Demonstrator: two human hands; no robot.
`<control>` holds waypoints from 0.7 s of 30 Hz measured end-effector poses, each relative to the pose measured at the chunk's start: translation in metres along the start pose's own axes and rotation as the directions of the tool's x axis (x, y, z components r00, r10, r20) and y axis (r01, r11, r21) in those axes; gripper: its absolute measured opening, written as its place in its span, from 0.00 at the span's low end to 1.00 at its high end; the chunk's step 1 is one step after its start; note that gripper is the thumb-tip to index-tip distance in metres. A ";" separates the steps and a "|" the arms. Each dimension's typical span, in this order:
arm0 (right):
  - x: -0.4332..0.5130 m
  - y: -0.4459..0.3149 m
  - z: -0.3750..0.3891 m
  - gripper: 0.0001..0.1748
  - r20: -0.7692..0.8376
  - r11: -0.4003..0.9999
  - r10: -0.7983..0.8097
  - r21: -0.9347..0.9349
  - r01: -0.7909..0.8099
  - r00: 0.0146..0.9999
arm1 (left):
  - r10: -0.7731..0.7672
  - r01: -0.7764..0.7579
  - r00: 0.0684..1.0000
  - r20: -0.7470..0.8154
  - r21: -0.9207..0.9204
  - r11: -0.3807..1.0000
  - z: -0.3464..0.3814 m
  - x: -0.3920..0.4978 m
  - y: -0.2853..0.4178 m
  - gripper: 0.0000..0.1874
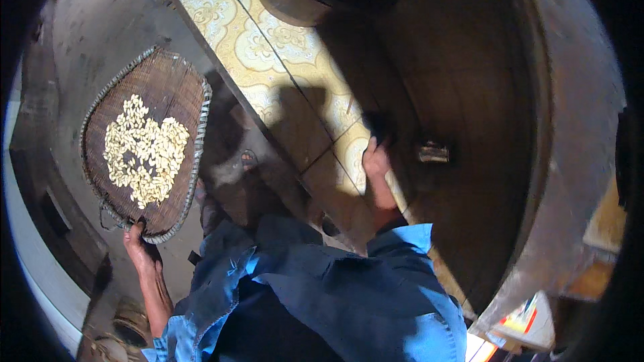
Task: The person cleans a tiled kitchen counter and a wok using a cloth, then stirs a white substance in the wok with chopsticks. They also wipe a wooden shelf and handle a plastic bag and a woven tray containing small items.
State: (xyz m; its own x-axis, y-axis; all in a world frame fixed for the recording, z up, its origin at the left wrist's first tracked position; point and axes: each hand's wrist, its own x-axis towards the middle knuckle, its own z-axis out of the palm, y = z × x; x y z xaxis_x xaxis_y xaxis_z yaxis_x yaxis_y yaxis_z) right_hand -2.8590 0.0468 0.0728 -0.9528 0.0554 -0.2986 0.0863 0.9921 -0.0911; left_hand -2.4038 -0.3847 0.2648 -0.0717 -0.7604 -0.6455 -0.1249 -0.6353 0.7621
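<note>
My left hand grips the near rim of a woven bamboo winnowing basket, its thumb over the edge. Pale seeds, which look like pumpkin seeds, lie spread across the basket's middle. To the right, my right hand reaches over the patterned tile surface, beside a small dark object at its fingertips. Whether that hand holds the object cannot be told in the shadow.
A round container stands at the tiles' far end. A small pale object lies in the shade on the right. Woven baskets sit on the floor at the lower left. A dark ledge edges the tiles.
</note>
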 end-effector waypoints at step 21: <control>0.000 -0.076 0.030 0.28 -0.194 0.924 -0.326 0.141 0.355 0.925 | 0.001 0.001 1.000 0.025 -0.069 0.998 -0.002 0.005 0.000 0.20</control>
State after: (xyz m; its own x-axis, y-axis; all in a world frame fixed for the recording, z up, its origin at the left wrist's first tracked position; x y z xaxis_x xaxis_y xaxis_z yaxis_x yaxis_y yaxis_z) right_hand -2.8568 -0.0324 0.0515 -0.9663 -0.2498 -0.0625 -0.2171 0.9208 -0.3240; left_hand -2.4018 -0.3887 0.2613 -0.0967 -0.7573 -0.6459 -0.0563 -0.6437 0.7632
